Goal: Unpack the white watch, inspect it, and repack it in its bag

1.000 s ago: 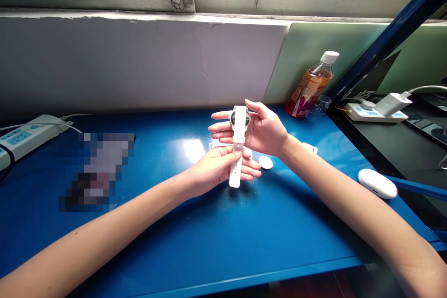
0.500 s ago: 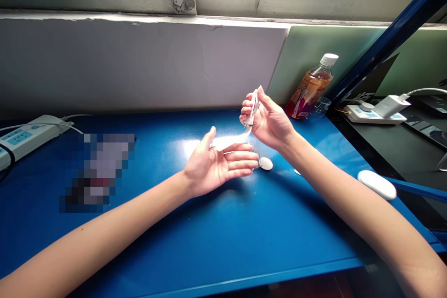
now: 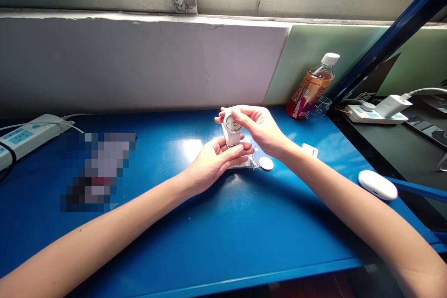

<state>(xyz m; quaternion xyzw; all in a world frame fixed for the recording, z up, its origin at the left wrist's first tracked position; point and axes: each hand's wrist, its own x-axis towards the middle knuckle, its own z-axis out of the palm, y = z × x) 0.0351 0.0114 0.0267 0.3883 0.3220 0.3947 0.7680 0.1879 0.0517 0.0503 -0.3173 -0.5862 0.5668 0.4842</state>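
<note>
A white wristwatch (image 3: 233, 123) is held up over the middle of the table, its round dial turned toward me and its strap hanging down. My right hand (image 3: 263, 125) grips it at the case, with the thumb over part of the dial and the fingers behind. Lower down, my left hand (image 3: 213, 163) is closed around the strap's bottom end, thumb in front. Under the hands lies a clear plastic packet (image 3: 254, 160), partly hidden by my left fingers. Beside it is a small white disc (image 3: 266, 163).
A drink bottle (image 3: 310, 88) leans by the wall at the back right, near a clear cup (image 3: 321, 106). A white oval case (image 3: 377, 185) and a small white piece (image 3: 310, 150) lie at right. Power strips (image 3: 33, 132) sit at both sides. A blurred-out item (image 3: 104, 163) lies left.
My right hand has brought the watch down and left, turning its dial toward me. My left hand, flat and open before, has closed on the strap. The small white piece by my right forearm shows more.
</note>
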